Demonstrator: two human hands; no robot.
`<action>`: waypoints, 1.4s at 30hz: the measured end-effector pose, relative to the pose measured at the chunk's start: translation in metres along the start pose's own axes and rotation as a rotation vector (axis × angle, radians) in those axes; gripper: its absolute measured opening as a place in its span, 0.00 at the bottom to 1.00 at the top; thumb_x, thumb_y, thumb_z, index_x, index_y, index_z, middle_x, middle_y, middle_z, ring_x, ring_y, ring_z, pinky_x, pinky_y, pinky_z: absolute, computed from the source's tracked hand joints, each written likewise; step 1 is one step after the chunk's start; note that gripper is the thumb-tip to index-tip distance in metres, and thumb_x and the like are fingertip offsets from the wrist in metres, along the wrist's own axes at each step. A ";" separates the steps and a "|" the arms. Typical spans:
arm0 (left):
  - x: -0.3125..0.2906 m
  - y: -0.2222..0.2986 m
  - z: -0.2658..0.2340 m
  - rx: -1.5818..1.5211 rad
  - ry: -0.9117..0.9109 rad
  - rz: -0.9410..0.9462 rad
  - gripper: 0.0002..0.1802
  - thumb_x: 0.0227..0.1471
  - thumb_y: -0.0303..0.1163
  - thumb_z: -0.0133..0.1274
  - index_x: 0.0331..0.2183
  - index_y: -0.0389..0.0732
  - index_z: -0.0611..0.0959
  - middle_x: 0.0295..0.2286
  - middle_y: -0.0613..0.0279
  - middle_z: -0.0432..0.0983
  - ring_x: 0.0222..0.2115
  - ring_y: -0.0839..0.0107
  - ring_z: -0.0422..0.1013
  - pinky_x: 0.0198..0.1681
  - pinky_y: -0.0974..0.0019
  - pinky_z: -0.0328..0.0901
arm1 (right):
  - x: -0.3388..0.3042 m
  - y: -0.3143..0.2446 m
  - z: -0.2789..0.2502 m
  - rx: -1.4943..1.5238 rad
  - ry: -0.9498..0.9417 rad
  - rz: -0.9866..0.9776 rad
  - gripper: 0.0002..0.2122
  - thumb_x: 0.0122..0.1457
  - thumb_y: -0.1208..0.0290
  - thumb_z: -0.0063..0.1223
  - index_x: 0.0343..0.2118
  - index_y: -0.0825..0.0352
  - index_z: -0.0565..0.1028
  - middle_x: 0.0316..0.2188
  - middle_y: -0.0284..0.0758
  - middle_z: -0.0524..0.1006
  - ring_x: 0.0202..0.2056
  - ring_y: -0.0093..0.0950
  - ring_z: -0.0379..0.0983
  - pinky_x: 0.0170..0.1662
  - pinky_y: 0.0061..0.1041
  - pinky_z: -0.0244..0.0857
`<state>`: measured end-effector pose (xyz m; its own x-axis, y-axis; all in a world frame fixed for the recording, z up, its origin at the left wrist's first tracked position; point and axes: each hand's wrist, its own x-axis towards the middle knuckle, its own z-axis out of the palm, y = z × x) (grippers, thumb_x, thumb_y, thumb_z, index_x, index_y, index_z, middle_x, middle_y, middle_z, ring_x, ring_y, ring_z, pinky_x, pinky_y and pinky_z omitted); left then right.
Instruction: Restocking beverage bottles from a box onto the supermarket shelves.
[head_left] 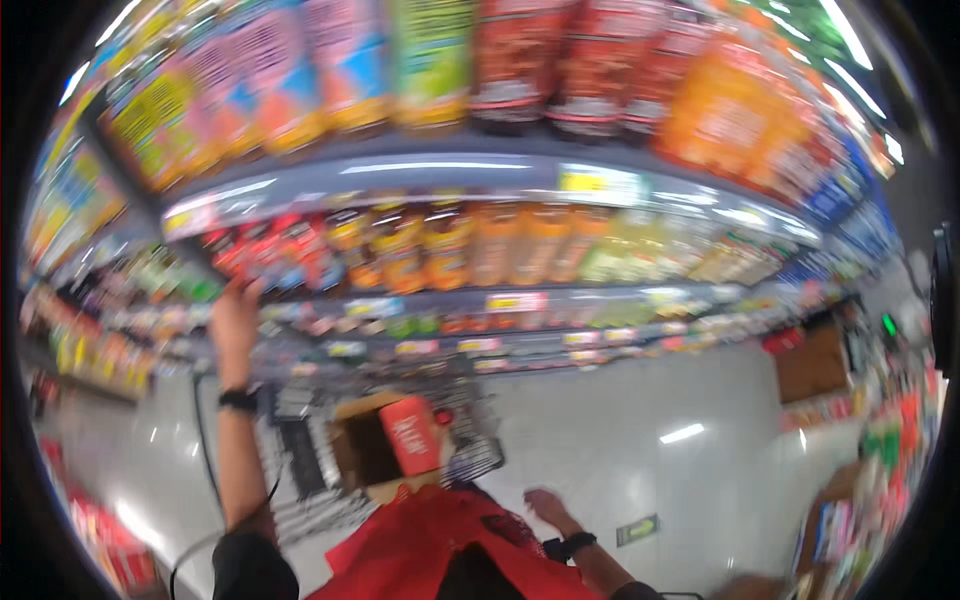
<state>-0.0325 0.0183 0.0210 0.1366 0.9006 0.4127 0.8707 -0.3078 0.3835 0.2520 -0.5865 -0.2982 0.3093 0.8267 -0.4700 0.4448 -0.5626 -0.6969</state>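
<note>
My left arm stretches up to the shelf unit, and my left hand is at the shelf with the red bottles, near its left end. Motion blur smears its fingers, so I cannot make out whether they touch a bottle or the shelf edge. Low over the floor hangs my right hand, its fingers loosely apart with nothing in them. Between my arms an opened cardboard box with a red flap or panel rests on a dark wire cart.
Large drink bottles line the upper shelf. Below stand orange bottles and pale yellow ones, with price tags along the edges. A brown carton and stacked goods stand on the right. Shiny floor stretches between.
</note>
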 end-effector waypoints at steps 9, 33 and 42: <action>-0.120 -0.103 0.034 -0.420 -0.261 -0.073 0.20 0.64 0.41 0.48 0.40 0.30 0.80 0.27 0.60 0.77 0.26 0.76 0.69 0.29 0.70 0.66 | -0.211 0.107 0.059 -0.180 -0.242 0.622 0.19 0.68 0.59 0.37 0.35 0.69 0.78 0.31 0.43 0.81 0.35 0.41 0.77 0.41 0.40 0.68; -0.395 -0.137 0.119 -0.356 -0.590 -0.687 0.28 0.53 0.49 0.53 0.43 0.33 0.80 0.32 0.40 0.80 0.34 0.44 0.78 0.42 0.50 0.70 | -0.100 0.006 -0.065 -0.674 -0.407 0.069 0.23 0.68 0.54 0.38 0.32 0.70 0.77 0.27 0.41 0.81 0.30 0.36 0.78 0.35 0.36 0.70; -0.386 -0.215 0.080 -0.511 -0.707 -0.715 0.19 0.53 0.42 0.52 0.36 0.34 0.83 0.29 0.38 0.78 0.34 0.42 0.75 0.37 0.50 0.69 | 0.107 -0.093 -0.039 0.042 -0.166 0.302 0.18 0.65 0.56 0.48 0.46 0.68 0.74 0.32 0.35 0.81 0.29 0.22 0.76 0.29 0.21 0.68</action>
<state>-0.2349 -0.2389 -0.2865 0.0623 0.8420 -0.5358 0.5828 0.4051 0.7044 0.2771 -0.4460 -0.2629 0.2790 0.6149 -0.7377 0.3184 -0.7839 -0.5330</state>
